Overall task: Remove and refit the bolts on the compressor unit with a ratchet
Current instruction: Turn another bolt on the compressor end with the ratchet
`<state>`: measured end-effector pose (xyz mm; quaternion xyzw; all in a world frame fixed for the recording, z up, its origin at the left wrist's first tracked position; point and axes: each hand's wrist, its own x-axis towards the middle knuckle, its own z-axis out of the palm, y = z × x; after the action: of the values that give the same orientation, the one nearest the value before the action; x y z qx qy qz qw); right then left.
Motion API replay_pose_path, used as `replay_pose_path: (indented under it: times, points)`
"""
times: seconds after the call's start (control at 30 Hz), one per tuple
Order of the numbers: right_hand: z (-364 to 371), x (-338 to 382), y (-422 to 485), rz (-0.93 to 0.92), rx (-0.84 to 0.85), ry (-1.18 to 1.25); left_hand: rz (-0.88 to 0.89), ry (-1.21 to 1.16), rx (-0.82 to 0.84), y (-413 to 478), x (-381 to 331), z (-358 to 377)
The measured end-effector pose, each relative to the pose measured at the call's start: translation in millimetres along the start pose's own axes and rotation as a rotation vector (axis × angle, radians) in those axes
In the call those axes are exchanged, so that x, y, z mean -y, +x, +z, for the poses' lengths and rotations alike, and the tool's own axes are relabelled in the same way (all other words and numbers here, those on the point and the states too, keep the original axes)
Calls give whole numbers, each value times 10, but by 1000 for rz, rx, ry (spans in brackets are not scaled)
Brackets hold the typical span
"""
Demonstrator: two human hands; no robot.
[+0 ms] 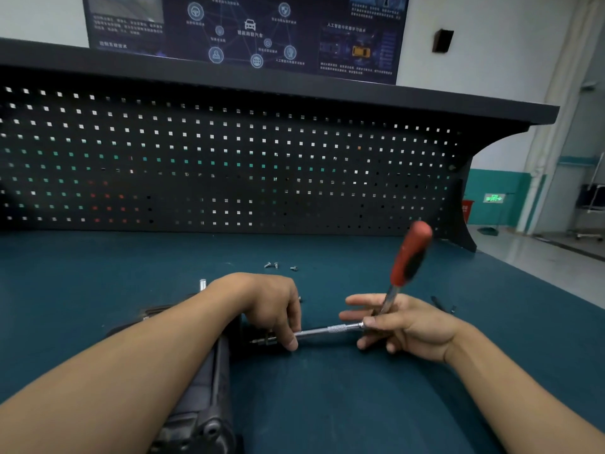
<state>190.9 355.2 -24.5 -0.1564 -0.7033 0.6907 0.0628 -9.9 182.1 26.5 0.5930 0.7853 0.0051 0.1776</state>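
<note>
1. Head view: a teal-matted surface runs back to a black pegboard with square holes, capped by a dark shelf. A dark-blue poster hangs on the pale wall above.
2. Far to the right of the right hand the room opens out: grey floor, teal lower wall, a lit green exit sign and a red bin.
3. The compressor is dark grey cast metal. It lies under the left forearm, from the bottom edge up to the left hand, and the arm hides much of it.
4. The ratchet has a red-and-black grip, blurred, tilted up and away above the right hand. Its chrome shank passes down between that hand's fingers.
5. A chrome bar with a knurled band lies level between the two hands. Its left end meets the compressor just below the left hand.
6. Left hand: fingers curled downward, the tips pinching the bar near the compressor.
7. Right hand: it holds the ratchet at its head, thumb pressed where the bar joins. The upper two fingers are nearly straight and the lower ones are curled under.
8. Count: one compressor, one ratchet, one bar, and three loose bolts on the mat beyond the left hand, apart from it.
</note>
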Motion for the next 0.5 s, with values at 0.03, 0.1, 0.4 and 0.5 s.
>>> replay_pose_path:
  times: [0.03, 0.1, 0.4, 0.5]
  points:
    - [16, 11, 1, 11, -13, 12, 2, 2, 1, -1, 1, -2]
    - [49, 27, 8, 19, -45, 21, 3, -2, -2, -2, 4, -7]
    - [101, 27, 52, 66, -105, 85, -11, -8, -7, 18, 31, -14]
    - [70, 15, 45, 57, -89, 123, -20, 3, -15, 28, 34, -3]
